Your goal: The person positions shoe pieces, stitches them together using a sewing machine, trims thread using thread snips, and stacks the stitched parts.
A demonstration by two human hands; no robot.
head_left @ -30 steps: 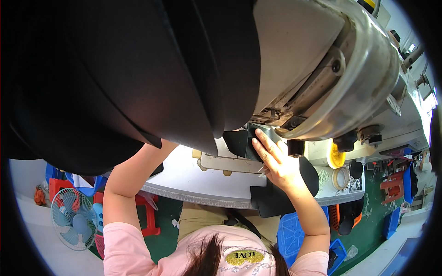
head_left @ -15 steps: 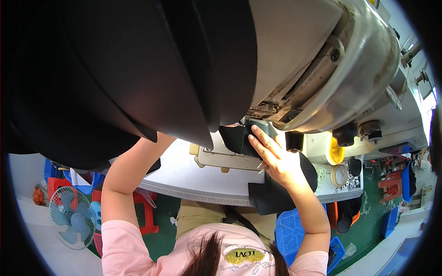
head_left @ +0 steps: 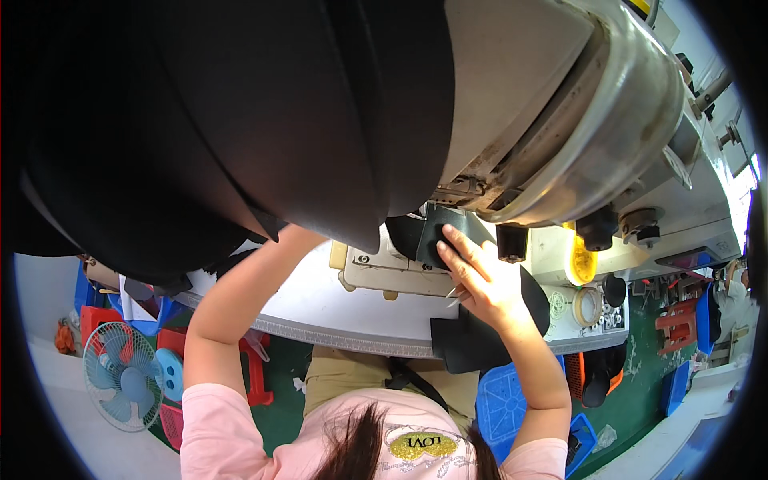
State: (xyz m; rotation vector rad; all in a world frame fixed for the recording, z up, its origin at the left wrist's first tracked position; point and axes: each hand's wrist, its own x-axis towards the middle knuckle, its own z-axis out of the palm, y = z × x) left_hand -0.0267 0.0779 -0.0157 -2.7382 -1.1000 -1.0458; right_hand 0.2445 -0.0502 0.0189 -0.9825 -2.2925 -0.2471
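Stretched over a black sheet piece (head_left: 442, 228), my right hand (head_left: 482, 280) has its fingers extended on the material beneath the sewing machine head (head_left: 472, 190). Thin pale tips show by its lower fingers; I cannot make out what they are. Another black piece (head_left: 472, 342) lies under my right wrist and overhangs the table's front edge. My left forearm (head_left: 260, 280) reaches forward to the left of the machine. Large black sheets (head_left: 304, 136) draped in front of the view hide my left hand.
The white table (head_left: 320, 300) has a ruler strip (head_left: 344, 336) along its front edge. To the right lie a tape roll (head_left: 590, 306) and a yellow round part (head_left: 582, 260). A fan (head_left: 124, 376) stands at lower left; a blue crate (head_left: 498, 408) sits below the table.
The piece under my right fingers has turned and shifted, showing a lighter strip near the machine. My left forearm has moved slightly right. The draped black sheets have shifted a little.
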